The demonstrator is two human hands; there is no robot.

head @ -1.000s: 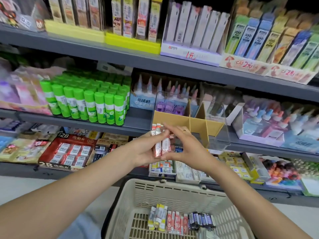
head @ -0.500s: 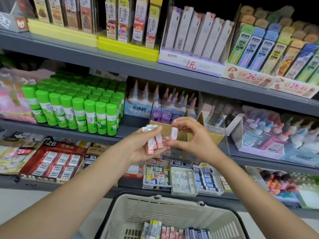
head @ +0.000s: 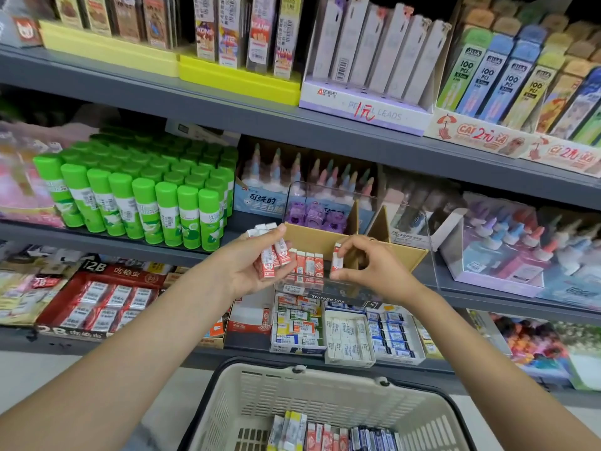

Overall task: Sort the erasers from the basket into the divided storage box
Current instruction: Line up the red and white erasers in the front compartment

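The right hand (head: pixel 367 265) pinches a single red-and-white eraser (head: pixel 337 260) upright between thumb and fingers, low inside the clear storage box (head: pixel 422 252) on the middle shelf (head: pixel 130 240), just right of a short row of matching erasers (head: pixel 307 263) already standing in the front left compartment. The left hand (head: pixel 257 268) holds a small bundle of red erasers (head: pixel 271 252) in curled fingers, fanned out and only loosely stacked, just beside the box's left edge. That bundle looks like the main risk: a slack grip or a bump against the box wall could let one slide out and drop to the shelf or floor. The pinched eraser could also tip the standing row if set down at a tilt, or land on the wrong side of the cardboard divider (head: pixel 353 255). More erasers, yellow, red and blue, wait in the basket (head: pixel 247 415) below, so mixing colours across compartments remains possible
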